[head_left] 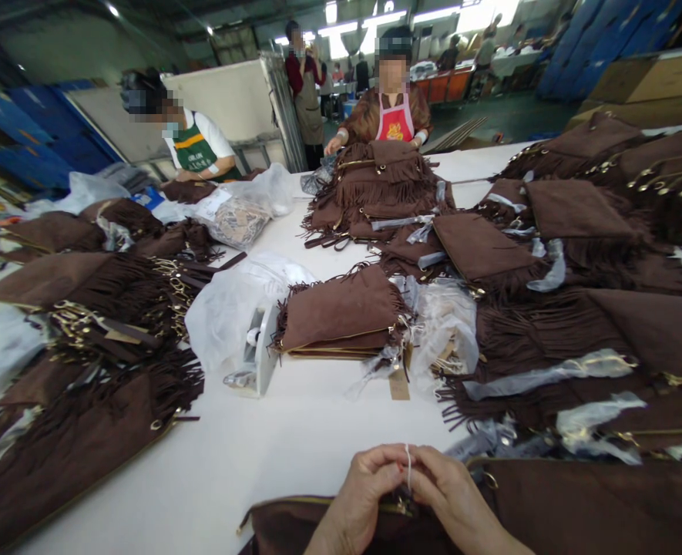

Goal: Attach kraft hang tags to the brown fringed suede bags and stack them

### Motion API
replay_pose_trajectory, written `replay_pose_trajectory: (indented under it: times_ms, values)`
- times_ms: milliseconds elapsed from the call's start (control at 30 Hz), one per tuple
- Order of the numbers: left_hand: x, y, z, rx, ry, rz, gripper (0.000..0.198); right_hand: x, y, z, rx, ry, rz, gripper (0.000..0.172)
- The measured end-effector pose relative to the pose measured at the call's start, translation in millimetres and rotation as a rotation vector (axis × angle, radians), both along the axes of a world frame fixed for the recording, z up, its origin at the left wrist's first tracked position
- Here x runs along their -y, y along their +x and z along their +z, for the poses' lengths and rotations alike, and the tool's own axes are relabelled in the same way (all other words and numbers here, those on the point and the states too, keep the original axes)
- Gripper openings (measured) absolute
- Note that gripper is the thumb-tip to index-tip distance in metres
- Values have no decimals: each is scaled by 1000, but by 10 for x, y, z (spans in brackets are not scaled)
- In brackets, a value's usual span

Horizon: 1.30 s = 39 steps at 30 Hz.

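At the bottom of the head view, my left hand (355, 497) and my right hand (448, 493) meet at the fingertips, both closed in a pinch. A thin white string (408, 465) loops up between them, with its lower end hidden by my fingers. Just under the hands lies a brown suede-like pouch (294, 518) with a gold zipper along its top edge. Some small metal hardware (403, 502) shows by the zipper, partly covered by my fingers. Another brown pouch (589, 501) lies to the right of my right hand.
A stack of fringed pouches (341, 308) stands ahead, between a white tape dispenser (265, 351) and a plastic bag of tags (448, 331). More fringed bags (80, 447) lie left, others (549, 331) right. Across the white table (202, 470) are two co-workers (395, 100), (196, 142).
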State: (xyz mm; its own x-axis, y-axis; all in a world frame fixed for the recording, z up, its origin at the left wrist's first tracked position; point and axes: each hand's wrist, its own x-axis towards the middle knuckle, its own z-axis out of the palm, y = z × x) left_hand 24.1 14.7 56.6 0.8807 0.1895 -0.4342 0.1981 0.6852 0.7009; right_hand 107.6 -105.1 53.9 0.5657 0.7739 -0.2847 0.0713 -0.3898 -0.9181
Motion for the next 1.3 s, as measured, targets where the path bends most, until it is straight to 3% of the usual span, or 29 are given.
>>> replay_pose_trajectory:
  times_ms: [200, 333, 500, 633, 700, 767, 833, 900, 1000, 1133, 1200, 1300]
  values:
    - [-17, 18, 43, -21, 13, -8, 24, 54, -19, -69, -116, 14, -73, 26]
    - [-2, 4, -21, -9, 46, -33, 29, 53, -14, -113, -242, 49, -102, 38]
    - [30, 11, -134, -188, 59, 161, 35, 165, -42, -283, -459, 50, -296, 50]
    - [13, 11, -117, -207, -85, 300, 30, 324, -11, -329, -251, 42, -553, 38]
    - [9, 4, -105, -196, -99, 307, 29, 323, 12, -261, -95, 40, -517, 34]
    - [14, 2, -106, -178, -90, 298, 28, 239, 12, -169, 0, 33, -340, 29]
    - [23, 10, -113, -157, -74, 285, 28, 105, -11, -102, 18, 39, -166, 22]
    - [13, 16, -106, -156, -44, 260, 29, -19, -33, -78, -50, 65, -120, 21]
    - [-75, -32, -54, -196, 170, 127, 39, -95, 4, -66, -284, 101, -289, 31]
    - [-313, -265, -11, -399, 824, -307, 66, -18, 202, 27, -536, 252, -605, 30]
    - [-428, -393, -49, -514, 1058, -452, 54, 43, 291, 67, -595, 322, -699, 30]
    - [-550, -467, -104, -623, 1141, -556, 22, 128, 347, 24, -622, 276, -696, 31]
